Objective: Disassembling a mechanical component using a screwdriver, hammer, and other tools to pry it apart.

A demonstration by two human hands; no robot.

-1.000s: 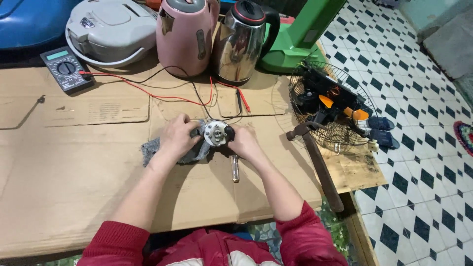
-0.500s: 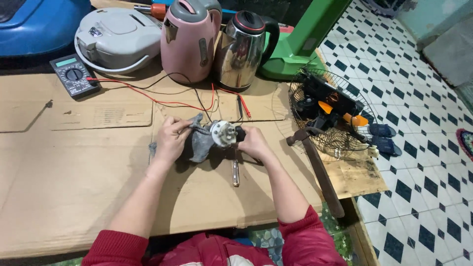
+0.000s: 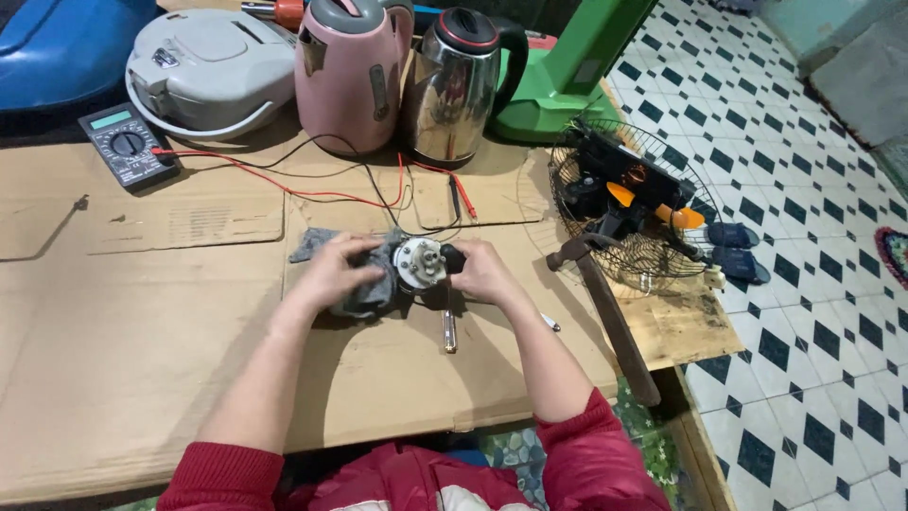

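Head view: the left hand (image 3: 339,274) is clenched on a grey rag (image 3: 364,274) pressed against the side of a small round motor (image 3: 421,262), and the right hand (image 3: 482,272) grips the motor's dark end from the other side. The motor sits between both hands, just above the cardboard (image 3: 142,331) near the table's middle.

Risks, as I judge them: the motor looks smooth and metallic, so a slack grip could let it turn or drop onto the screwdriver (image 3: 448,331) lying just below it. The red and black leads (image 3: 284,189) from the multimeter (image 3: 128,144) run close behind the hands, so a pull of the rag could snag them and drag the meter. The hammer (image 3: 605,303) lies near the right forearm, its handle past the table edge, so an elbow nudge could tip it to the floor.

Count: one motor, one rag, one screwdriver, one multimeter, two probe leads, one hammer, two kettles (pink (image 3: 350,71), steel (image 3: 454,85)), one white cooker (image 3: 208,66), one fan guard (image 3: 634,218)
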